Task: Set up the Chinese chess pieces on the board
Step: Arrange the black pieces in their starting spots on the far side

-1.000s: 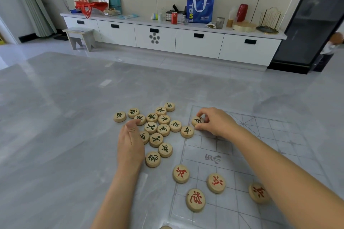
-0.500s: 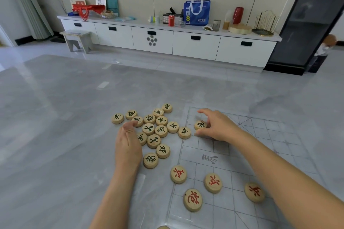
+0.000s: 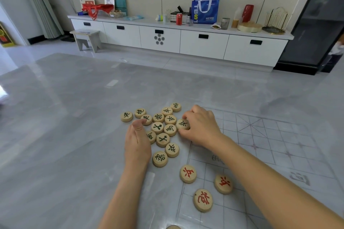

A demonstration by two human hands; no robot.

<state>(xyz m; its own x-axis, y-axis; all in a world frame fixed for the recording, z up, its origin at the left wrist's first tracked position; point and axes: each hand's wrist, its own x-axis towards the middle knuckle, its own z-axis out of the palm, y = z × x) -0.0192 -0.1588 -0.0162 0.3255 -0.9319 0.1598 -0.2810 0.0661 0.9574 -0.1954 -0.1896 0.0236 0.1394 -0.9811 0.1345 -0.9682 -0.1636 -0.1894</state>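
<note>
Three red pieces (image 3: 188, 173) sit on the board (image 3: 270, 135), lower right; at centre the right hand (image 3: 201, 128) pinches a green piece (image 3: 183, 124), while the left hand (image 3: 137, 141), fingers pressed together, rests beside the pile (image 3: 162, 139).

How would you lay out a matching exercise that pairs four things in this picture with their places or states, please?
Things:
1. right hand
2. left hand
3. red-lettered pieces
4. blue bag

Places or states:
A. stands on the white cabinet
B. pinches a green-lettered piece
C. lie on the board
D. stands on edge at the left of the piece cluster

Pairs: 1-B, 2-D, 3-C, 4-A.
</note>
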